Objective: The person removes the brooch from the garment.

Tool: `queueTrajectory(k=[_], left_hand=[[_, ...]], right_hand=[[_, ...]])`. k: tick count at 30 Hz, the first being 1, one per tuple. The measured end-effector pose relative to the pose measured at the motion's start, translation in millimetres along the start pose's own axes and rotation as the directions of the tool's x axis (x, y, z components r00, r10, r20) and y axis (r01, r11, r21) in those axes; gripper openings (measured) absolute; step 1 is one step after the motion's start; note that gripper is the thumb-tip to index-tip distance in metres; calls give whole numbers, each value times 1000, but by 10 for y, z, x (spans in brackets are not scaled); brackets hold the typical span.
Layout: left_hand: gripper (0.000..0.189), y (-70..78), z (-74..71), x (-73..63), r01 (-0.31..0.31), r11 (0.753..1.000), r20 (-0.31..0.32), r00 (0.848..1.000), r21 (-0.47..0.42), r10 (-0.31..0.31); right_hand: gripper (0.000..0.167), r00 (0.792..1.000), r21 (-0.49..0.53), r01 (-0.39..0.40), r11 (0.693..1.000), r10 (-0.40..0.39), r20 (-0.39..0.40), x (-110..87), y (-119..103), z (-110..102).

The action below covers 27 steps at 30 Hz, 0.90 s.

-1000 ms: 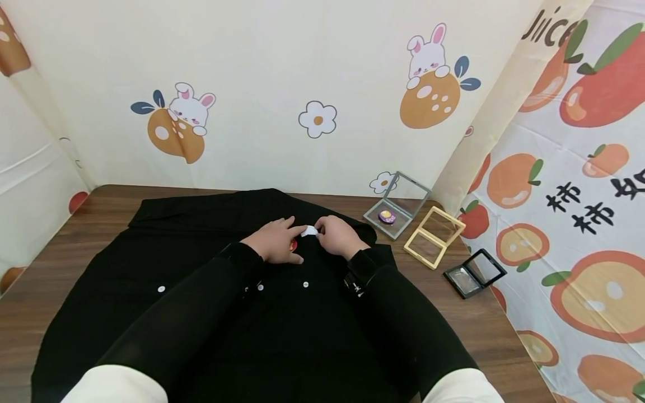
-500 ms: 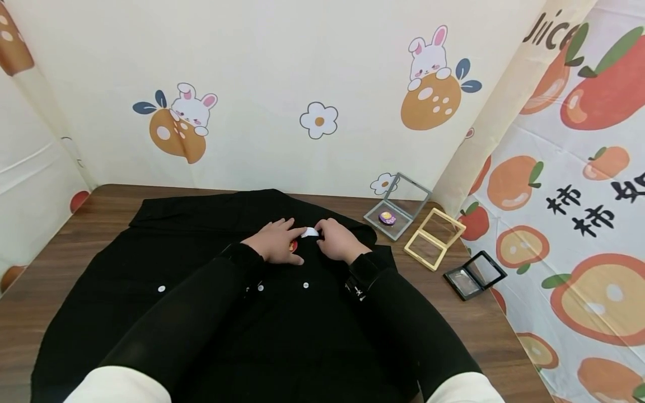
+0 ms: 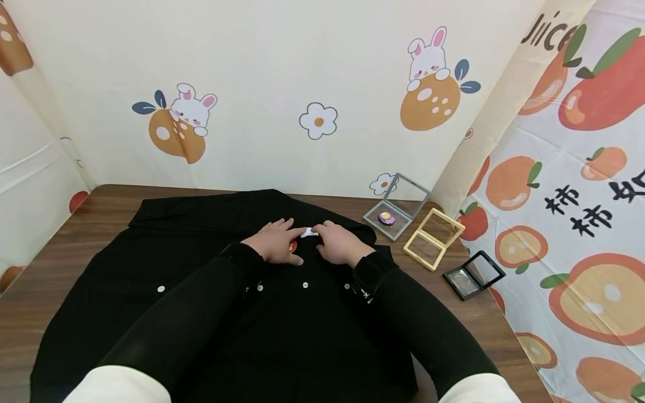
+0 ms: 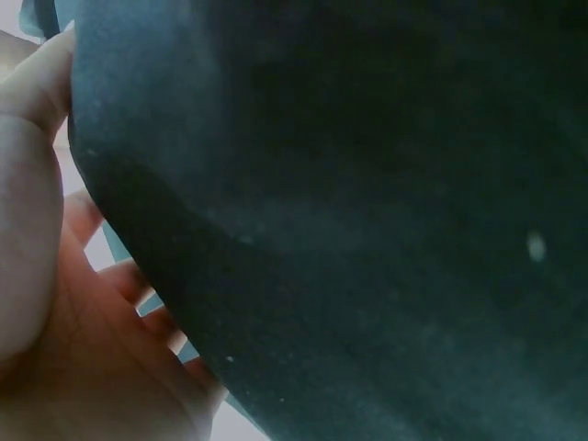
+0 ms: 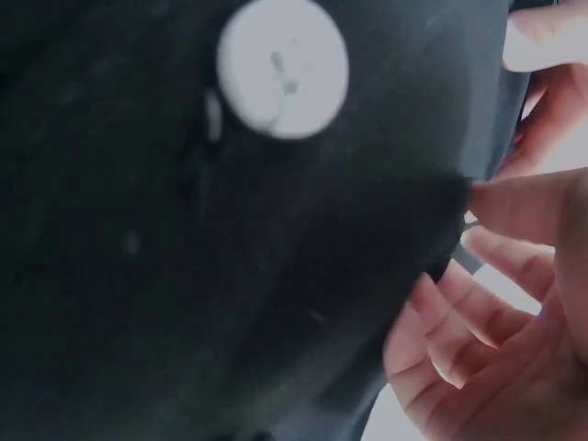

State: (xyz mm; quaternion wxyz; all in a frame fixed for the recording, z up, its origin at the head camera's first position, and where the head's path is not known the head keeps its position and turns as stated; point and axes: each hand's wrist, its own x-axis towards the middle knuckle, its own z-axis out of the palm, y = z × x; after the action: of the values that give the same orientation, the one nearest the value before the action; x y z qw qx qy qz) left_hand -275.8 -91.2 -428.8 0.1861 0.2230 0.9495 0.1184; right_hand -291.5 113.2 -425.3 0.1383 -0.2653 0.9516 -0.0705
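A black garment with white buttons (image 3: 305,285) lies spread over the table; its black cloth (image 3: 191,229) fills much of both wrist views. My left hand (image 3: 272,240) rests on the cloth with fingers spread, its index fingertip at a small white label-like piece (image 3: 309,232). A round red badge (image 3: 293,246) shows between that hand's thumb and index finger, partly covered. From the other side my right hand (image 3: 340,242) touches the white piece with its index fingertip, the thumb lower on the cloth. In the right wrist view a white button (image 5: 283,69) sits close to the camera.
To the right stand three open hinged frames with clear panels: a grey one (image 3: 370,215) bearing a purple badge (image 3: 386,219), a yellow one (image 3: 445,244) and a black one (image 3: 456,291). The wooden table (image 3: 30,313) meets patterned cloth walls (image 3: 252,56).
My right hand's fingers have loosened from a pinch at the white piece and lie straighter, while its wrist has shifted slightly right. The left hand stays in place.
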Motion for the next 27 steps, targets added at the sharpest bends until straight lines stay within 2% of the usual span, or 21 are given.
queueTrajectory(k=[3, 8, 16, 27], left_hand=[[86, 2, -2, -7, 2, 1000, 0, 1000, -2, -2], [86, 13, -22, 5, -6, 1000, -4, 1000, -1, 6], [86, 17, -16, 11, 6, 1000, 7, 1000, -7, -6], [87, 8, 3, 25, 19, 999, 14, 1000, -34, -18]], right_hand=[[49, 999, -87, 44, 995, -42, 29, -41, -40, -16], [48, 999, -142, 42, 989, -37, 36, -82, -97, -20], [54, 996, -162, 8, 987, 6, 85, -144, -179, -13], [62, 996, -176, -4, 984, 20, 88, -128, -165, 22]])
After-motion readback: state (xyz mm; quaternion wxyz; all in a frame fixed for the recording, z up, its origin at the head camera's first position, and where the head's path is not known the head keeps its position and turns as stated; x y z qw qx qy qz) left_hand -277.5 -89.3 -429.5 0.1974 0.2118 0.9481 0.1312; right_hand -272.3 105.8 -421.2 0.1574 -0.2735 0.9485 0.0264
